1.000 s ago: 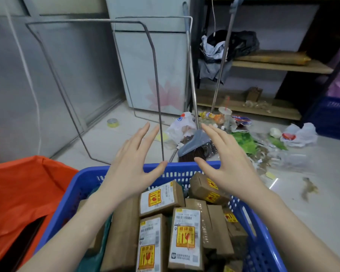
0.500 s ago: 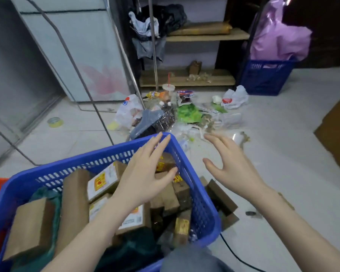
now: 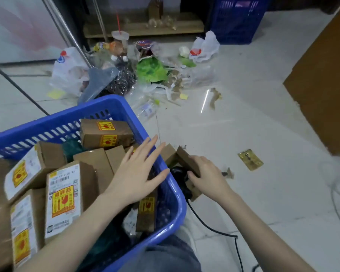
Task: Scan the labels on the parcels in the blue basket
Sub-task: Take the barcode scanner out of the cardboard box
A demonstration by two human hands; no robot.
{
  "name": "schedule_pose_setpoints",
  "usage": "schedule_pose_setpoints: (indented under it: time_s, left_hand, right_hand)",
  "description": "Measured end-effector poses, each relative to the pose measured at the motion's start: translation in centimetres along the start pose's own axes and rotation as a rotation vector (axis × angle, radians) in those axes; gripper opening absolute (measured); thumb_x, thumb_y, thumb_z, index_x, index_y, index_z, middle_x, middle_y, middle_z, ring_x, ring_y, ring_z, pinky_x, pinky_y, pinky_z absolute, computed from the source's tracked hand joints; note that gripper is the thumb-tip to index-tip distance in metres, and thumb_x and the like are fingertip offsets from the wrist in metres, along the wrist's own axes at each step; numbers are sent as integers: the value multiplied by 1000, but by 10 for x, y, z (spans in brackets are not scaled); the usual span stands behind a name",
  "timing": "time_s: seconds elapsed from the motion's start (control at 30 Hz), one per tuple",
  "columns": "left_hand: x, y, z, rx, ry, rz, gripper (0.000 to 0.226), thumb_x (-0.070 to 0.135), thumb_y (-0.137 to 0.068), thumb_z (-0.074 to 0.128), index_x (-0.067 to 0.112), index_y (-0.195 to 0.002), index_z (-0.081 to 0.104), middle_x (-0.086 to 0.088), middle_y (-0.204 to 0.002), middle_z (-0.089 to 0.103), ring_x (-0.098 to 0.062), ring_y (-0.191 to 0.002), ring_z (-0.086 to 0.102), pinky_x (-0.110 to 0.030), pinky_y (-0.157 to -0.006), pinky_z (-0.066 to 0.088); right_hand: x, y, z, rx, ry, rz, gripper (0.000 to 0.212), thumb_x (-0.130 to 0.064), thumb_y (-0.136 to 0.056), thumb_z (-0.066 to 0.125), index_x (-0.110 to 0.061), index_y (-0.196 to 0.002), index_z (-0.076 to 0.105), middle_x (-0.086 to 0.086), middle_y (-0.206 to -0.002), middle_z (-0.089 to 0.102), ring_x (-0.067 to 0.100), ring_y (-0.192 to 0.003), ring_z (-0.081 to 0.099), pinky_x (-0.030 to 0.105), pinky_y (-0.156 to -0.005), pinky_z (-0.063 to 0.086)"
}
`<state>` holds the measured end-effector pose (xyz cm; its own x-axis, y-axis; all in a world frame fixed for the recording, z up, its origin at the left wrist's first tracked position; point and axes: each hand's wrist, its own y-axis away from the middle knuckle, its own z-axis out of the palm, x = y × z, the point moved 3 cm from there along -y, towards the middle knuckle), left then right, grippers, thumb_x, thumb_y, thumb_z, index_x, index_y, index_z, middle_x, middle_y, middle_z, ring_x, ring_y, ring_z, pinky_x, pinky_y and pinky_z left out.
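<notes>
The blue basket [image 3: 53,116] fills the lower left, packed with brown parcels. One parcel [image 3: 63,199] shows a white barcode label and a yellow fragile sticker; another [image 3: 106,132] lies at the far side. My left hand [image 3: 137,173] hovers flat, fingers spread, over the basket's right end and holds nothing. On the floor right of the basket sits a small open cardboard box [image 3: 186,160]. My right hand [image 3: 208,175] curls over its flap. A black object [image 3: 178,171] with a black cable [image 3: 210,226] sits inside it, mostly hidden.
A heap of rubbish and plastic bags [image 3: 145,71] lies on the floor beyond the basket. A brown board [image 3: 326,85] stands at the right and a dark blue crate [image 3: 238,20] at the back. A gold card [image 3: 250,159] lies on the tiles. Metal poles [image 3: 67,32] lean at the left.
My view swung right and down. My right hand dropped from beside the basket onto the small box on the floor. My left hand stayed open over the basket.
</notes>
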<state>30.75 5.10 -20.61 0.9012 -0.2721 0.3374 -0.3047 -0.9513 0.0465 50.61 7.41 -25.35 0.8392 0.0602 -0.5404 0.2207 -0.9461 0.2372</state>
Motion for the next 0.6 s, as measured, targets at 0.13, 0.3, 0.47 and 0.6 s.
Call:
schedule_pose_setpoints:
  time_s: [0.13, 0.3, 0.47, 0.6]
  left_hand:
    - [-14, -1, 13, -5, -2, -13, 76, 70, -86, 19, 33, -152, 7, 11, -160, -6, -7, -146, -5, -37, -117, 3]
    - [-21, 2, 19, 7, 20, -14, 76, 69, -87, 22, 32, -152, 8, 8, -161, -5, -12, -147, 7, -41, -118, 10]
    - [-21, 2, 19, 34, 66, -5, 72, 64, -89, 29, 34, -151, 9, 6, -161, -3, -15, -146, 14, -46, -117, 17]
    - [-21, 3, 17, 47, 76, -10, 72, 63, -89, 31, 35, -151, 10, 6, -161, -3, -16, -145, 16, -48, -116, 19]
  right_hand:
    - [19, -16, 43, -103, -6, 87, 48, -25, -88, 54, -14, -134, 47, 12, -121, 58, 31, -113, 55, 35, -90, 43]
    - [32, -30, 87, -216, 17, 135, 52, -31, -90, 52, -18, -139, 40, 12, -120, 54, 33, -106, 58, 36, -82, 45]
    - [34, -39, 110, -270, 77, 161, 54, -33, -89, 55, -14, -136, 37, 16, -121, 49, 42, -97, 60, 43, -80, 49]
    - [33, -45, 115, -263, 76, 174, 49, -25, -89, 55, -15, -134, 39, 15, -120, 45, 40, -89, 60, 42, -78, 49]
